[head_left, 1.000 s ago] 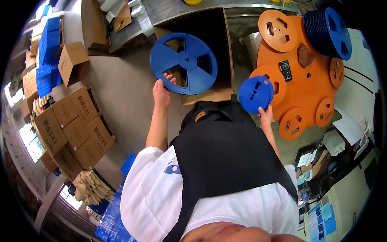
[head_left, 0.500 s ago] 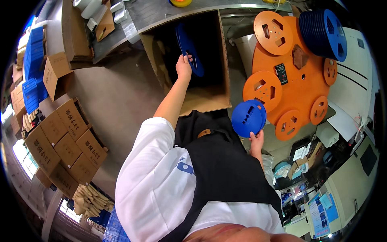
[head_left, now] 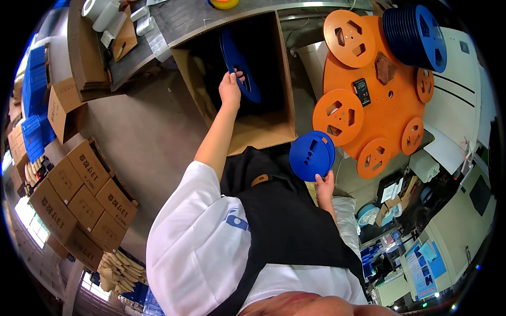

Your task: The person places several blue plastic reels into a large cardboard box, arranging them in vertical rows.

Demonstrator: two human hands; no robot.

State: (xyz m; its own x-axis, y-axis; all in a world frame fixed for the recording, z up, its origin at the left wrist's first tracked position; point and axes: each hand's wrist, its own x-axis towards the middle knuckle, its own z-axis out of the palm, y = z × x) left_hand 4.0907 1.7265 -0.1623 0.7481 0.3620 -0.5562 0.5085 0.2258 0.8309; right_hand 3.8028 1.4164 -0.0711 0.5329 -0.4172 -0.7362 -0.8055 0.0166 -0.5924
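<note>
My left hand [head_left: 230, 90] reaches into an open cardboard box [head_left: 263, 138] in front of me. Its fingers close on the edge of a blue reel [head_left: 230, 52] that stands tilted inside, with some fingertips showing through the reel's opening. Lower on the right, my right hand [head_left: 325, 186] pinches the near rim of a blue plastic disc pair [head_left: 307, 164]. Slots show in its upper face, and it hangs between the box and a large orange round table [head_left: 377, 124]. Dark shadow hides the rest of the box's inside.
Smaller orange discs [head_left: 338, 117] ring the orange table, along with a stack of blue reels [head_left: 406, 39], a black device [head_left: 362, 92] and a brown cloth [head_left: 385, 68]. A metal bench [head_left: 184, 21] runs behind the box. Stacked cartons [head_left: 87, 195] stand at left.
My view has shifted slightly. The right hand has brought the blue disc pair a little left, nearer the box. The left hand keeps hold of the reel, its fingers slightly shifted.
</note>
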